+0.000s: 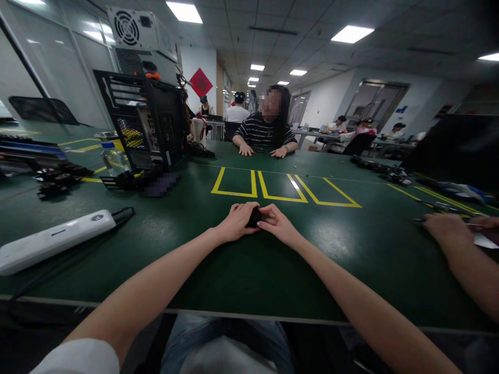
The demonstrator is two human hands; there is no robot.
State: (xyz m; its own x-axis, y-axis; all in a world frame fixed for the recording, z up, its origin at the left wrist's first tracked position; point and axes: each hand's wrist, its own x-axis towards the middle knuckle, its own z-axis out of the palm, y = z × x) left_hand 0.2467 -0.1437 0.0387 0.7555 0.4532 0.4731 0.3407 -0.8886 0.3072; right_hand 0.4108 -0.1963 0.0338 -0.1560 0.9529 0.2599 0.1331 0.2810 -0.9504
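Observation:
Both of my hands meet over the green table (pixel 249 275), around a small black object (pixel 254 217). My left hand (pixel 238 222) wraps its fingers over the left side and top of it. The fingers of my right hand (pixel 276 224) pinch it from the right. Most of the object is covered, so its kind does not show. It is low, at or just above the tabletop. Beyond my hands, yellow tape outlines (pixel 280 197) mark the table.
A white elongated device (pixel 58 240) with a black cable lies left. Behind it stand a water bottle (pixel 115 160) and an open computer case (pixel 156 124) topped by a power supply (pixel 142 31). A person (pixel 267 124) sits opposite, hands flat. Another person's hand (pixel 448 228) works at right.

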